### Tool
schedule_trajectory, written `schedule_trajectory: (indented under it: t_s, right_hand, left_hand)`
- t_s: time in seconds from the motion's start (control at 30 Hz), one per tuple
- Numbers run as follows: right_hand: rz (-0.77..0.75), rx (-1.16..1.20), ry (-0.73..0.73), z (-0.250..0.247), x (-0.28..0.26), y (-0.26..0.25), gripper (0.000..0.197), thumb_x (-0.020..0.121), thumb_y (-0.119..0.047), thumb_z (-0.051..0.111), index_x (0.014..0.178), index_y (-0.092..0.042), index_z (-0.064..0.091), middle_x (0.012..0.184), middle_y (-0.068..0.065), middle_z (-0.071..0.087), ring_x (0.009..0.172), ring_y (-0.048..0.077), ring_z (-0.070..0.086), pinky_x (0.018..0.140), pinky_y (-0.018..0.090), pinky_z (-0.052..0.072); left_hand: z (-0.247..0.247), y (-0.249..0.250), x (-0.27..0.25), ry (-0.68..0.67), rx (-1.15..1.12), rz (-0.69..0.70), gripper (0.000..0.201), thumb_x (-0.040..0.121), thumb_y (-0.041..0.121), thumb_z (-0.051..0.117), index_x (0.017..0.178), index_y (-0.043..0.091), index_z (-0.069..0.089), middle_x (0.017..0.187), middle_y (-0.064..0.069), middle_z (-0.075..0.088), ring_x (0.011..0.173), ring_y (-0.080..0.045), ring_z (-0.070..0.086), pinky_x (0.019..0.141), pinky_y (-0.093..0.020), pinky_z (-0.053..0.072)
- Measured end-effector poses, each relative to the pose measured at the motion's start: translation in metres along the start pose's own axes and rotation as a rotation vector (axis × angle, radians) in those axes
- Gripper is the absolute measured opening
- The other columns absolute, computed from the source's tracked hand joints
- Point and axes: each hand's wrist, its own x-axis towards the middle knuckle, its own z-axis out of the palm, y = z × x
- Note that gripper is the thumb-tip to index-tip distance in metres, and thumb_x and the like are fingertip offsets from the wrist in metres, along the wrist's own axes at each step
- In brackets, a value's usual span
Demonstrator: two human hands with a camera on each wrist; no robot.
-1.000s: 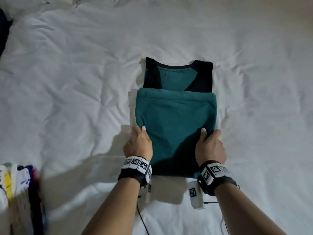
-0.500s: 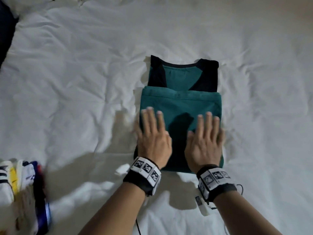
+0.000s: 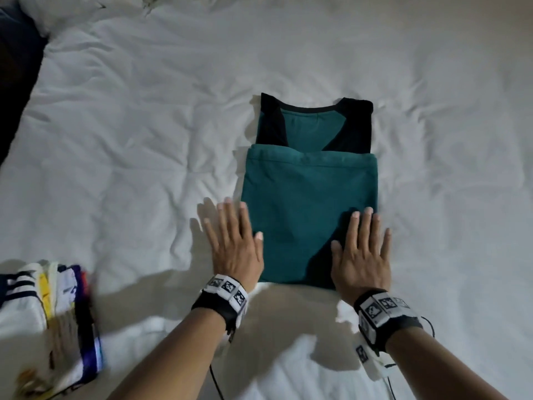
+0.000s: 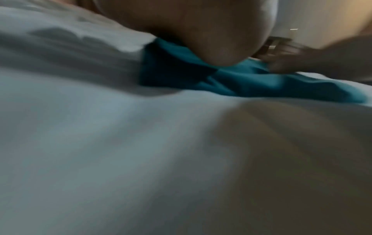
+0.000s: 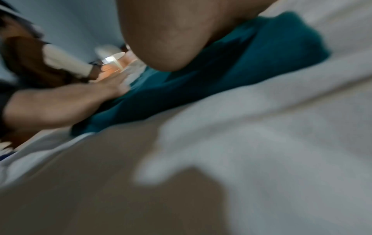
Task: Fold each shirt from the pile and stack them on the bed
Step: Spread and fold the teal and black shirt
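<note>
Teal shirt (image 3: 310,215) with black shoulders lies folded on the bed (image 3: 144,140), roughly centre of the head view, neckline at the far end, bottom half folded up over the chest so the hem edge sits just below the collar.

My left hand (image 3: 235,249) is flat, fingers straight and spread, grip wide, holding nothing. It straddles the shirt's left edge: thumb and palm side on the teal fabric, the outer fingers on the white sheet beside it.

My right hand (image 3: 362,255) is also flat, fingers straight and close together, grip wide, holding nothing. It lies on the shirt's near right corner, little-finger side at or just past the right edge.

Wrist views are blurred. Left wrist: heel of my left hand (image 4: 201,31) on the teal shirt (image 4: 251,82), my other hand at the far side of the cloth. Right wrist: heel of my right hand (image 5: 181,31) on the shirt (image 5: 231,76), left hand across from it; a lit lamp (image 5: 112,58) in the background.

Stack of folded shirts (image 3: 49,327) sits at the near left of the bed, well apart from the teal one: white with black stripes, yellow, blue edges showing. Dark object (image 3: 17,76) at the far left edge, can't tell what.
</note>
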Motion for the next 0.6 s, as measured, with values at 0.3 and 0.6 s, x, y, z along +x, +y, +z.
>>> schedule_trajectory:
  t_s: [0.3, 0.6]
  right_hand:
    - [-0.201, -0.058, -0.093, 0.023, -0.047, 0.021, 0.064, 0.104, -0.051, 0.02, 0.163, -0.03, 0.01, 0.171, 0.008, 0.005, 0.157, 0.03, 0.007, 0.125, 0.049, 0.008]
    - [-0.181, -0.083, -0.063, 0.0, -0.063, 0.015, 0.081, 0.097, -0.055, 0.029, 0.16, -0.006, 0.02, 0.169, 0.017, 0.011, 0.157, 0.033, 0.008, 0.126, 0.049, -0.001]
  left_hand:
    - [0.024, -0.01, -0.049, -0.1, 0.033, 0.2, 0.071, 0.104, 0.047, 0.02, 0.163, 0.007, 0.015, 0.171, -0.013, 0.005, 0.158, -0.03, 0.006, 0.124, -0.057, 0.014]
    - [-0.007, -0.019, -0.072, -0.025, 0.082, 0.178, 0.074, 0.093, 0.043, 0.046, 0.158, 0.01, 0.032, 0.16, -0.025, 0.031, 0.147, -0.043, 0.029, 0.115, -0.067, 0.018]
